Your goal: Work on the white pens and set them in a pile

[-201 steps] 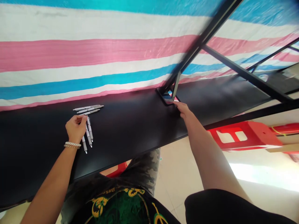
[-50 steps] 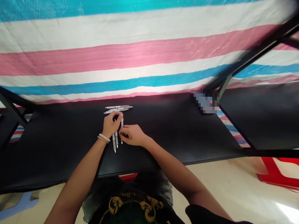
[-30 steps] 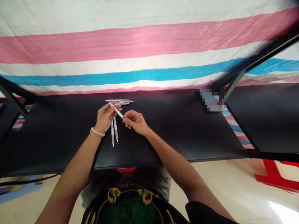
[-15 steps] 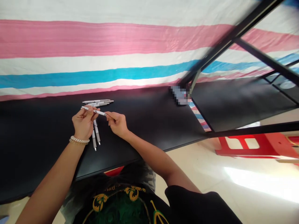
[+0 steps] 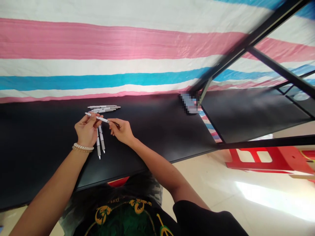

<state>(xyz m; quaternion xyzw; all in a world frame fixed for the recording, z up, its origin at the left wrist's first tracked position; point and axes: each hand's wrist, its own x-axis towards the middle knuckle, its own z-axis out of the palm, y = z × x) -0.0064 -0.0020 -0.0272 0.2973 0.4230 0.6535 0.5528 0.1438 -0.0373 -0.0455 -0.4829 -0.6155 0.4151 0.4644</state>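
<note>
A white pen (image 5: pixel 102 119) is held level above the table between both hands. My left hand (image 5: pixel 86 128) pinches its barrel, with a stub of the pen sticking out past the thumb. The fingertips of my right hand (image 5: pixel 121 130) close around the other end, which they hide. Below and beside my left hand lie two white and grey pens (image 5: pixel 98 146), side by side, their metal tips toward me. Beyond my hands, several similar pens (image 5: pixel 104 108) lie in a small bunch, pointing sideways.
The black table (image 5: pixel 152 131) ends in front at my lap. A striped sheet (image 5: pixel 98 46) hangs along its far edge. On the right stand a blurred-out object (image 5: pixel 190 102), a black metal frame (image 5: pixel 227 49) and red plastic stools (image 5: pixel 265 160) on the floor.
My right hand has shifted slightly left along the pen, closer to my left hand. The view has tilted a little; the pens on the table lie as before.
</note>
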